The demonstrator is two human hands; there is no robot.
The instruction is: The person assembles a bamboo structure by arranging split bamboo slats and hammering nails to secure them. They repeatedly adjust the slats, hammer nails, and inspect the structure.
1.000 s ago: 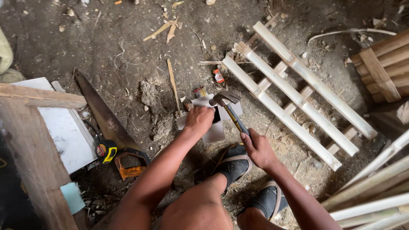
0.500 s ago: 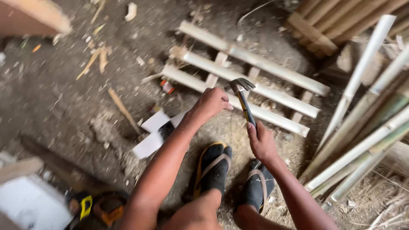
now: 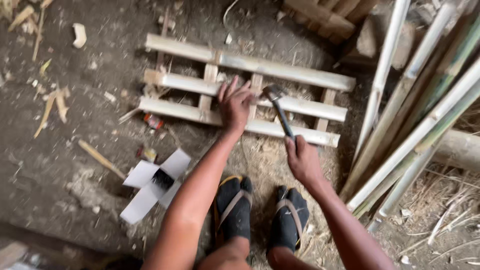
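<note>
My left hand (image 3: 234,104) rests with fingers spread on a frame of split bamboo slats (image 3: 280,70) lying on the dirt floor, at the middle slat. My right hand (image 3: 301,159) grips the handle of a hammer (image 3: 278,111), whose metal head hovers just right of my left fingers, over the middle slat. The frame has three long pale slats nailed across short wooden crosspieces. My two feet in dark socks and sandals (image 3: 260,215) stand just in front of the frame.
An opened white cardboard box (image 3: 152,184) lies on the ground at the left of my feet. Long bamboo poles (image 3: 415,120) lean along the right side. Wood chips and scraps litter the dirt at the upper left. Another slatted wooden piece (image 3: 325,12) lies at the top.
The view has swung right, away from the handsaw and white board. My left hand moved from the white box to the bamboo frame, and the hammer followed over the slats.
</note>
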